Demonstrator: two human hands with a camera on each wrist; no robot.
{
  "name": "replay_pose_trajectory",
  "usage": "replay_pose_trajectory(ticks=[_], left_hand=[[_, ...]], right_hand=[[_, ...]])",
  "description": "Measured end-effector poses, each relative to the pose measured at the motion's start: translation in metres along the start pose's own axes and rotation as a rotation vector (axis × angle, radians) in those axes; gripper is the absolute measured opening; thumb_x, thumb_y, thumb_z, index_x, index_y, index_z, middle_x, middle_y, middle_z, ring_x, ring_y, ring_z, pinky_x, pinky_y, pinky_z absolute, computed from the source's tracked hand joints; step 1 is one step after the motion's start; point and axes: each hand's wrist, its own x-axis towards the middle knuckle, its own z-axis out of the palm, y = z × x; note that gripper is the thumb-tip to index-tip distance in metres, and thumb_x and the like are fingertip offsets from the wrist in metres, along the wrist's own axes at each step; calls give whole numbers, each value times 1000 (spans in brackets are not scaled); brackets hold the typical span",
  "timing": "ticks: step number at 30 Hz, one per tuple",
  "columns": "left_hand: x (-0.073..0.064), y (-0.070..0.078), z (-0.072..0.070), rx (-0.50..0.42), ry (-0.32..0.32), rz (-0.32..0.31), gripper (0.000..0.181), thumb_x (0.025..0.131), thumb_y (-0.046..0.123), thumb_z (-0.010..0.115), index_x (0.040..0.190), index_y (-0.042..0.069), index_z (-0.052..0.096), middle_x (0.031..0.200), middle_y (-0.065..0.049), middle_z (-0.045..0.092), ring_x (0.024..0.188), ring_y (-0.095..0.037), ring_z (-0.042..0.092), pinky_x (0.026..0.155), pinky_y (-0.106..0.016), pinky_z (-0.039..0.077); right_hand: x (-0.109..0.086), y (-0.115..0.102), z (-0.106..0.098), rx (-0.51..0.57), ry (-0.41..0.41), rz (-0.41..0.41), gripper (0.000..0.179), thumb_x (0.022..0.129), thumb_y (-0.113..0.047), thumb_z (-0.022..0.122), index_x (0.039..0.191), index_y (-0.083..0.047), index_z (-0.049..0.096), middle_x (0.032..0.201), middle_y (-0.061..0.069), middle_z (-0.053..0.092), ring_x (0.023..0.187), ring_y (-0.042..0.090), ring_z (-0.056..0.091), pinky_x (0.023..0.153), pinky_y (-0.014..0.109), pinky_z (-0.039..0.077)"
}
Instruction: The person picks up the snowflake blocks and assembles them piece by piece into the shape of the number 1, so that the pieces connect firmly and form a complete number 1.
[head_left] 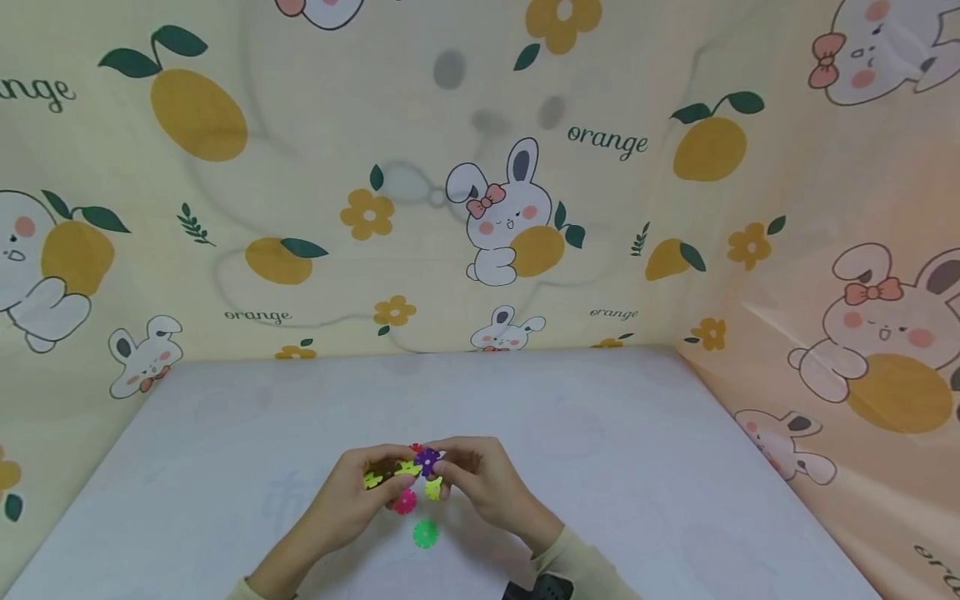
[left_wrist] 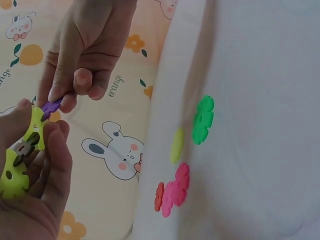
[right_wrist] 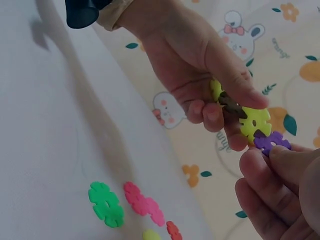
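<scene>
My left hand (head_left: 337, 497) holds a short chain of notched plastic snowflake discs between thumb and fingers. In the right wrist view the chain shows a yellow disc (right_wrist: 255, 125), a dark brown disc (right_wrist: 231, 104) and another yellow disc (right_wrist: 216, 90), partly hidden by the hand. A purple snowflake disc (right_wrist: 272, 143) is pinched by the thumb and fingers of my right hand (head_left: 487, 479). Its notched edge meets the rim of the end yellow disc. Both hands are held above the table, close together.
On the white table (head_left: 645, 467) lie a green disc (left_wrist: 203, 120), a loose yellow disc (left_wrist: 177, 145), pink discs (left_wrist: 175, 190) side by side and a red disc (left_wrist: 159, 196). A patterned cloth (head_left: 420, 275) with rabbits and oranges rises behind the table and along its sides.
</scene>
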Motion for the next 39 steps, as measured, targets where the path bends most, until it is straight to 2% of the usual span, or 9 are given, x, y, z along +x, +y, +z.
replay_pose_trajectory(ticks=[9,16,21,26,28,33,35,37,39], left_hand=[[3,-1,0,22,-16,-7,34,101,30,63,120,2,67,106,-21,71,70,-10,61,63,-28,58],[3,2,3,52,43,-52,40,101,32,63,135,11,58,112,-16,71,83,-26,68,68,-30,59],[4,3,3,89,79,-22,37,98,28,68,130,13,61,113,-7,71,101,-21,69,86,-25,57],[4,0,3,82,42,31,35,96,25,70,127,11,63,116,-9,71,100,-14,68,85,-22,56],[3,-1,3,72,29,46,37,96,25,71,127,10,62,117,-10,71,101,-16,68,85,-22,56],[2,-2,5,90,43,36,37,91,24,77,123,11,65,113,-9,72,94,-15,70,85,-22,57],[1,-1,5,121,61,20,36,88,23,79,120,13,66,108,-7,73,85,-12,69,80,-21,56],[0,0,5,156,82,5,35,86,23,81,117,14,67,103,-4,73,76,-9,65,73,-21,54],[-1,1,5,184,97,-7,35,84,24,83,115,15,68,99,-2,74,70,-8,62,67,-21,51]], right_hand=[[2,0,-4,8,-13,55,33,100,-5,61,131,4,61,94,32,70,67,9,66,70,32,61],[4,6,-5,62,-12,58,32,100,-3,60,130,7,59,96,34,69,68,4,65,69,23,59],[4,8,-6,126,-10,87,34,99,-4,60,131,10,57,99,39,67,69,5,66,70,21,58],[3,9,-4,196,-22,96,34,99,-5,61,130,9,58,99,43,64,69,4,66,70,20,57],[3,10,-2,223,-26,100,35,100,-7,61,130,10,58,95,34,70,69,3,66,69,20,57],[0,12,3,293,-40,108,38,100,-9,63,130,14,55,85,-7,76,66,2,66,69,19,57],[0,12,5,311,-44,110,39,99,-9,63,129,15,54,85,-12,75,66,2,66,68,19,57],[0,12,8,317,-45,114,39,99,-8,63,129,15,55,86,-4,77,66,2,67,67,19,57],[0,12,9,303,-44,117,37,100,-8,63,129,14,55,91,14,77,67,3,67,67,19,58]])
